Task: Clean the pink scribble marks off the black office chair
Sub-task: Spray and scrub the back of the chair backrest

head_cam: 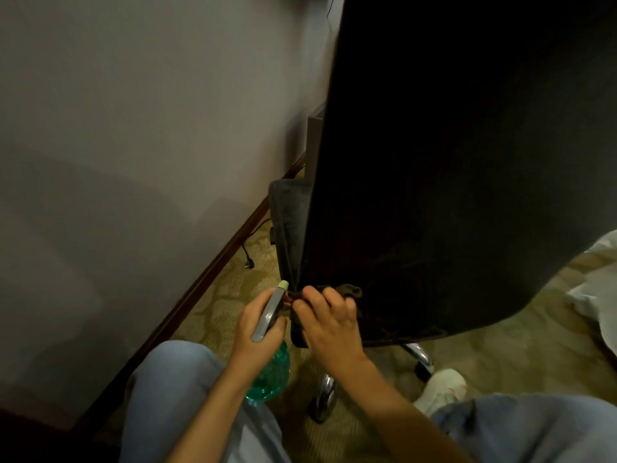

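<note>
Both hands work low at the backrest's bottom-left corner. Left hand [257, 332] clasps spray bottle [270, 379]. Right hand [329, 324], nearer, bunches dark cloth [349, 290] against black office chair [450, 162]. Faint scribble marks [400, 259] lie up-right of cloth.

- Stretches both bare forearms up and forward from the lower edge of the view, the left from lower centre, the right from lower right.
- Grips a spray bottle [266, 316] in the left hand [255, 332], with fingers curled round the neck under the grey head and the back of the hand turned up.
- Pinches a dark cloth [349, 291] with the right hand [330, 324], with thumb and forefinger bent, the other fingers curled behind and knuckles toward the camera.
- Sets the two hands just beside each other, wrists near and at about the same height.
</note>
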Motion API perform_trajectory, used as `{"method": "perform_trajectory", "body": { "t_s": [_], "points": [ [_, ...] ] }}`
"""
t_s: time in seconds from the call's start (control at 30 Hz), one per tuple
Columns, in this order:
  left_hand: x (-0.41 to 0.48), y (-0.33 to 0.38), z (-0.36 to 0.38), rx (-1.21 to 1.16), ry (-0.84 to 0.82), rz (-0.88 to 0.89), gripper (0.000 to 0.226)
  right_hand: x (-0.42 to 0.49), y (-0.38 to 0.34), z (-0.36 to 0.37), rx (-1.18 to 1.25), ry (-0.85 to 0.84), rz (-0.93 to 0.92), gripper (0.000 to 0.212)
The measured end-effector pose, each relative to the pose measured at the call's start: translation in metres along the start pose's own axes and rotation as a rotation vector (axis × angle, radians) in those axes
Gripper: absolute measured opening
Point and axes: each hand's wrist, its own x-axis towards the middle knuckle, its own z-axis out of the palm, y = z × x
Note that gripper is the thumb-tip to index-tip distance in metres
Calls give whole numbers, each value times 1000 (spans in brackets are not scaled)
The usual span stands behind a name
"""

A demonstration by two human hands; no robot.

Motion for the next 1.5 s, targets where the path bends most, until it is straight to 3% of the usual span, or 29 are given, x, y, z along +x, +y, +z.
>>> {"method": "perform_trajectory", "body": {
  "t_s": [0.1,0.27,0.37,0.53,0.67,0.77,0.87,0.97,1.07,1.17,1.33,1.4,1.5],
  "points": [
    [-2,0,-1,-10,0,-5,29,12,6,-18,143,24,72,31],
    [-2,0,-1,20,13,-35,25,84,44,-73,299,442,332,16],
    [-3,-3,2,53,7,-48,30,126,54,-85,277,549,311,13],
    [-2,-6,5,40,9,-88,34,130,39,-58,104,510,233,29],
    [-2,0,4,-19,1,-118,28,83,18,-28,-24,364,59,17],
    [-6,3,2,-23,6,-163,43,35,3,-5,-48,222,-3,17],
    [-8,-5,-1,9,-34,-163,26,-6,-10,14,-60,100,-67,24],
    [-11,-3,-2,-6,-19,-210,28,-22,-18,17,-54,-29,-137,25],
    [-15,1,-1,-27,-14,-192,38,-11,-15,2,-24,-39,-105,24],
    [-14,7,-1,-47,0,-166,41,24,8,-35,100,116,50,31],
    [-9,3,3,-19,3,-81,36,110,87,-97,179,558,331,22],
    [-9,3,4,-20,30,-50,29,127,109,-97,239,626,402,21],
    [-8,6,6,-26,30,-16,19,119,111,-73,228,649,364,18]
  ]
}}
